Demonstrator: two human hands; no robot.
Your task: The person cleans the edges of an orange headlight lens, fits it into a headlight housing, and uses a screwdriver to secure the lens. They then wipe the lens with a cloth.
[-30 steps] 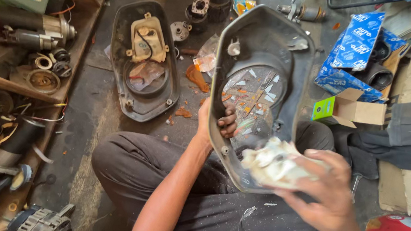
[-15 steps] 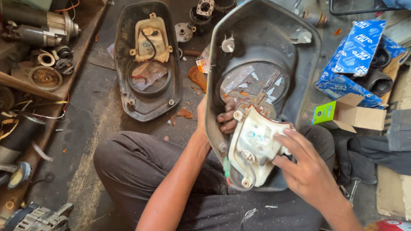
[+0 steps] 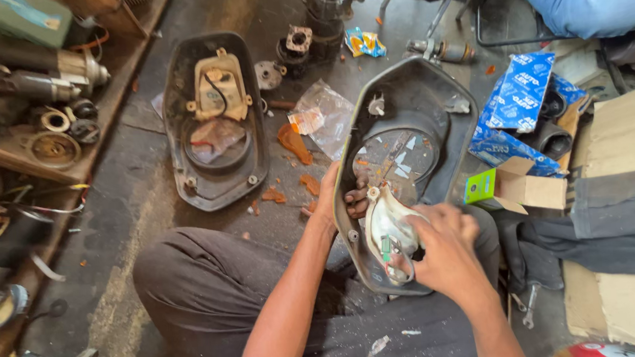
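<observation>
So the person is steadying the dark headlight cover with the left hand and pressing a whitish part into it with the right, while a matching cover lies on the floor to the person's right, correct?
Not quite. The head view shows the second dark cover lying on the floor to the person's left, not right. The rest holds: the left hand grips the edge of the headlight cover, and the right hand holds the whitish part inside it.

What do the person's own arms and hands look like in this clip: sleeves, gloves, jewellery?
Both forearms are bare up to the frame edge, with no sleeve in view. The left hand and right hand wear no gloves, and no ring, watch or wristband shows on either. The fingers of the left hand look smudged with dark grime. Dark grey trousers cover the legs beneath the arms.
</observation>
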